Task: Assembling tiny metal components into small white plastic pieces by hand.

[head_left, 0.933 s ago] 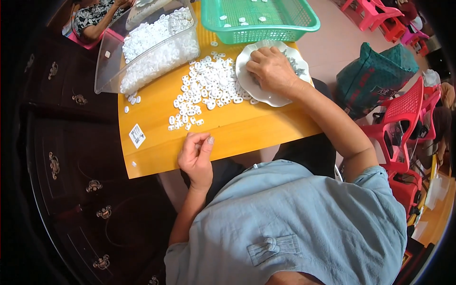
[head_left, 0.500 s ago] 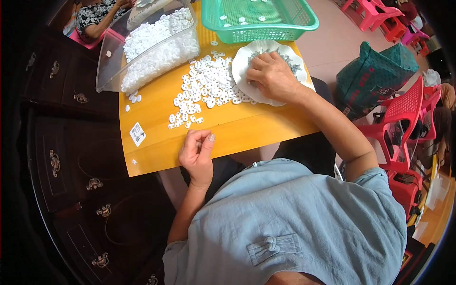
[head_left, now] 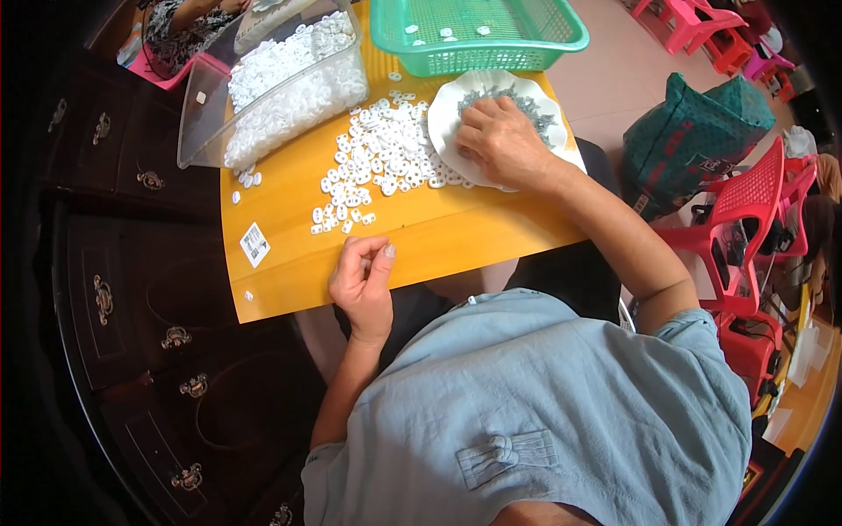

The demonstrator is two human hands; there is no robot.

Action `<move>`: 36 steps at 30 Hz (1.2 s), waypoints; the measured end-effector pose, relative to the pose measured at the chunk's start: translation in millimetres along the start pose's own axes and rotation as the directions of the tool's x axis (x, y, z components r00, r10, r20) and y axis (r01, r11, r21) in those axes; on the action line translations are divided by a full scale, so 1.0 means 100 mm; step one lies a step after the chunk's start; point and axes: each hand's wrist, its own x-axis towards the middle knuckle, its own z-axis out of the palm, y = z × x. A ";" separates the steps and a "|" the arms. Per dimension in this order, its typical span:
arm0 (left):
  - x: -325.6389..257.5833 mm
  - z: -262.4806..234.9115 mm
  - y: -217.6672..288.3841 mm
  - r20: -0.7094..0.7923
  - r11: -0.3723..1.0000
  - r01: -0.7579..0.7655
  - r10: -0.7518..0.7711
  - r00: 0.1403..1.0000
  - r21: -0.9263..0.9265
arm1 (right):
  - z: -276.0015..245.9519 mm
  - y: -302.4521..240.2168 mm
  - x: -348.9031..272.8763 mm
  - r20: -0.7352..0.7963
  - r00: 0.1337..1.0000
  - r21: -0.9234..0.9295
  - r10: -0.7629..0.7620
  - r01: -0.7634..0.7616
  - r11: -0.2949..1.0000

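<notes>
My right hand (head_left: 502, 142) reaches into a white scalloped plate (head_left: 443, 156) that holds a heap of small grey pieces (head_left: 531, 107). Its fingers are bent and together, with the tips hidden in the plate. By the table's near edge, my left hand (head_left: 363, 294) is closed, its thumb against the curled fingers. Whatever it holds, if anything, is hidden. Between the hands and the far side lies a loose pile of small white oval pieces (head_left: 395, 145), each with two holes. The pile reaches the left side of the plate.
A clear plastic bin (head_left: 202, 131) full of white pieces stands at the table's left. A green basket (head_left: 478, 63) with a few pieces sits at the far edge. To the right are a dark green bag (head_left: 680, 145) and red chairs (head_left: 741, 210); dark drawers (head_left: 132, 289) line the left.
Both my hands keep nearly the same place and pose. At the upper left, another person's arm has shifted upward. The whole view has moved very slightly.
</notes>
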 end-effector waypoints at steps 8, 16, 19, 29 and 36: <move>0.01 0.02 0.04 -0.023 1.000 0.002 -0.002 1.000 0.009 | -0.06 -0.04 -0.04 0.052 0.998 -0.015 -0.026 0.026 1.000; 0.01 0.07 0.02 -0.024 0.997 -0.071 0.072 0.997 0.035 | -0.18 -0.09 -0.17 0.072 0.997 0.024 -0.026 0.025 0.999; 0.02 0.20 0.14 0.072 0.953 -0.221 0.210 0.975 0.208 | -0.22 -0.12 -0.21 0.059 0.998 0.026 -0.027 0.025 0.999; 0.21 0.65 0.27 0.434 0.763 -0.562 0.409 0.803 0.320 | -0.33 -0.27 -0.39 0.047 0.999 0.092 0.007 -0.011 0.996; 0.29 0.83 0.24 0.453 0.742 -0.551 0.369 0.812 0.383 | -0.36 -0.33 -0.42 0.063 0.998 0.115 0.014 -0.021 0.993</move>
